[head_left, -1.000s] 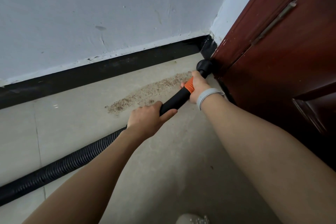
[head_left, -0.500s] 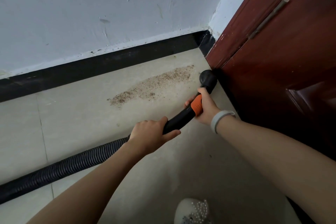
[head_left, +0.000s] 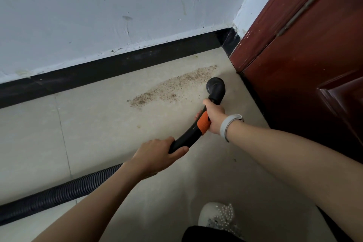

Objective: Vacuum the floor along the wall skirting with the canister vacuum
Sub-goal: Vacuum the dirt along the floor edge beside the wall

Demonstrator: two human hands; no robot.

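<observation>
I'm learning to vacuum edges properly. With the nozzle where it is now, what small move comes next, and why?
Probably sweep the nozzle leftward into the crumb patch. It sits at the patch's right end, near the door, and the debris stretches left, parallel to the skirting. Both hands, right hand and left hand, already grip the wand.

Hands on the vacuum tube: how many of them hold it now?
2. The left hand grips the black vacuum tube near where the ribbed hose begins. The right hand grips it further forward, at the orange band, just behind the nozzle.
</observation>
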